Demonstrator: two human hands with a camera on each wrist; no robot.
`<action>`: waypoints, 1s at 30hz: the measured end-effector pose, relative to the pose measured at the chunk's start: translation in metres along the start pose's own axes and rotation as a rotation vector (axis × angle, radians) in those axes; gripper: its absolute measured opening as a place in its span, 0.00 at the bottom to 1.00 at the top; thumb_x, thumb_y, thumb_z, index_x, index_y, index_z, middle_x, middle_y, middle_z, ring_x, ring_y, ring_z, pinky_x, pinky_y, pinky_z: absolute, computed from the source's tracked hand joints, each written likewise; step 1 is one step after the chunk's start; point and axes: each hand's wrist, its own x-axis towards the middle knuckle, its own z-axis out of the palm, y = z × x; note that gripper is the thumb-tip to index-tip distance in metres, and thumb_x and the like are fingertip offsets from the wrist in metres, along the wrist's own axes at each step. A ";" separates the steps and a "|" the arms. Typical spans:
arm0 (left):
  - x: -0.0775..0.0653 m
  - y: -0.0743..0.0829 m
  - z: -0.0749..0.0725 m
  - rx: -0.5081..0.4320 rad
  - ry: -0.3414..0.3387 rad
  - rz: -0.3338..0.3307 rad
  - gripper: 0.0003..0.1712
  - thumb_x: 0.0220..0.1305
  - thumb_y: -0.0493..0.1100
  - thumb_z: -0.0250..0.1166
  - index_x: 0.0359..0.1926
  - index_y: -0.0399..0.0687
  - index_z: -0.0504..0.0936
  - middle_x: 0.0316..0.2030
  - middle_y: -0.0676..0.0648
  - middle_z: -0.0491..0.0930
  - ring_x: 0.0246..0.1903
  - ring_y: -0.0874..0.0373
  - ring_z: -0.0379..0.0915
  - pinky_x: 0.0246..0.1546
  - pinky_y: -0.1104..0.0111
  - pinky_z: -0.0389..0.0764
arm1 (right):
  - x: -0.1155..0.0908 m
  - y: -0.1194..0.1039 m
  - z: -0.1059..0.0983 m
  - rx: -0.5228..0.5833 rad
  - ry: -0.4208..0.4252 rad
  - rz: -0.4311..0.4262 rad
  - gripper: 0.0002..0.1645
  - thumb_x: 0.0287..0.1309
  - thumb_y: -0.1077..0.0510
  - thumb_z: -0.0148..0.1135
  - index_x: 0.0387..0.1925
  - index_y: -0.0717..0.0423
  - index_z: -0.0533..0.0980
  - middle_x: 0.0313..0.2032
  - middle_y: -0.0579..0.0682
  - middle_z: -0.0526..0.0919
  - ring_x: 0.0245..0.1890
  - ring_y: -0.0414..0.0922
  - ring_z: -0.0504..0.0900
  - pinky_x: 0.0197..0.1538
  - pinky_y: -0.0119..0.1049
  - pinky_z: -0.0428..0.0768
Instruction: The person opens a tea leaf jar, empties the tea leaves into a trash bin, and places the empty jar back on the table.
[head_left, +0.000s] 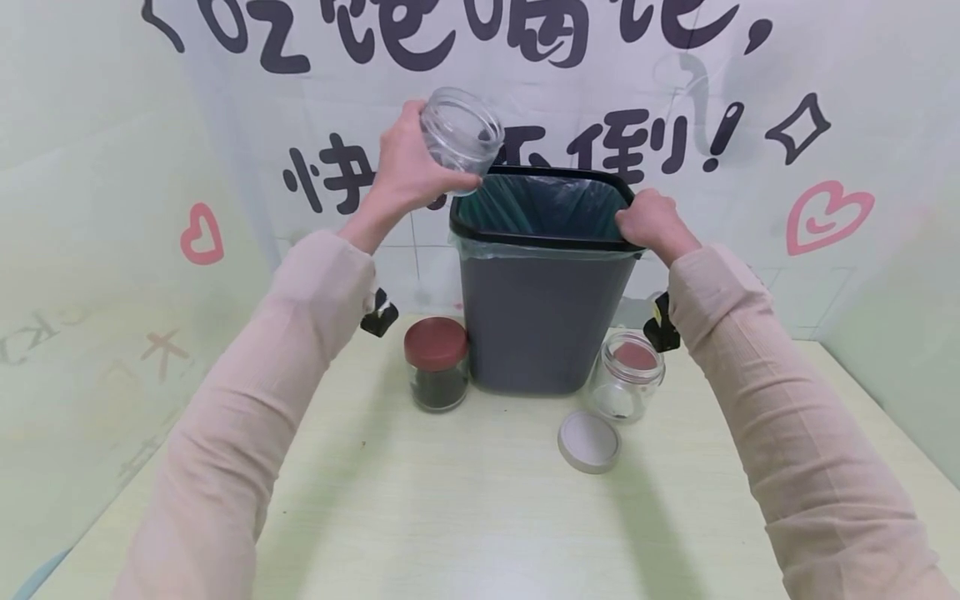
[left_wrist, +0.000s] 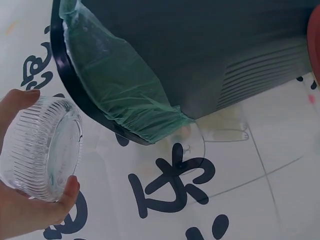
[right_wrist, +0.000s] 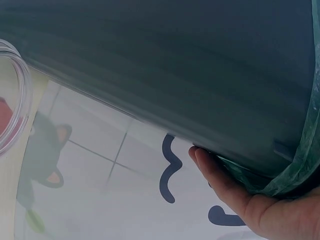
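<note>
My left hand (head_left: 412,162) grips a clear glass jar (head_left: 461,133), fingers and thumb around its side. The jar is tilted and hangs by the left of the bin's rim; no contents show in it. In the left wrist view the ribbed jar (left_wrist: 42,145) is beside the black rim, apart from it. With my right hand (head_left: 656,221) I hold the right rim of a dark grey trash bin (head_left: 547,325), lined with a thin green bag (head_left: 555,208). The right wrist view shows the fingers (right_wrist: 220,177) under the rim's edge, partly hidden.
Left of the bin stands a red-lidded jar (head_left: 437,367) with dark contents. At its right is an open glass jar (head_left: 622,396) with a red patch showing through. A pale grey round lid (head_left: 589,442) lies in front. A printed cloth (head_left: 750,183) hangs behind.
</note>
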 end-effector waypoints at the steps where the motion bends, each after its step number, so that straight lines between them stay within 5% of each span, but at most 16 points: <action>1: -0.001 -0.001 -0.002 -0.015 -0.001 -0.020 0.51 0.37 0.45 0.73 0.62 0.45 0.55 0.57 0.47 0.65 0.55 0.57 0.61 0.53 0.70 0.66 | 0.000 0.000 0.000 -0.001 0.001 0.001 0.17 0.57 0.60 0.33 0.30 0.72 0.65 0.39 0.65 0.66 0.44 0.62 0.65 0.51 0.50 0.63; 12: -0.024 -0.017 -0.017 -0.204 0.022 -0.147 0.51 0.38 0.50 0.74 0.62 0.50 0.56 0.56 0.49 0.65 0.53 0.61 0.60 0.53 0.69 0.65 | -0.003 0.001 0.002 0.071 0.029 0.048 0.14 0.57 0.59 0.35 0.20 0.61 0.61 0.27 0.56 0.64 0.34 0.55 0.69 0.34 0.39 0.66; 21: -0.057 -0.032 -0.017 -0.323 0.009 -0.059 0.49 0.39 0.45 0.74 0.62 0.52 0.57 0.54 0.48 0.66 0.51 0.59 0.61 0.52 0.65 0.67 | -0.002 0.002 0.002 0.083 0.043 0.055 0.13 0.56 0.59 0.35 0.21 0.61 0.62 0.25 0.55 0.64 0.30 0.53 0.69 0.29 0.36 0.66; 30: -0.095 -0.053 -0.007 -0.392 -0.075 -0.022 0.46 0.39 0.38 0.73 0.60 0.51 0.60 0.53 0.45 0.69 0.50 0.52 0.66 0.50 0.61 0.70 | -0.002 0.003 0.003 0.081 0.043 0.055 0.13 0.56 0.58 0.35 0.25 0.64 0.63 0.29 0.58 0.65 0.33 0.55 0.69 0.31 0.37 0.66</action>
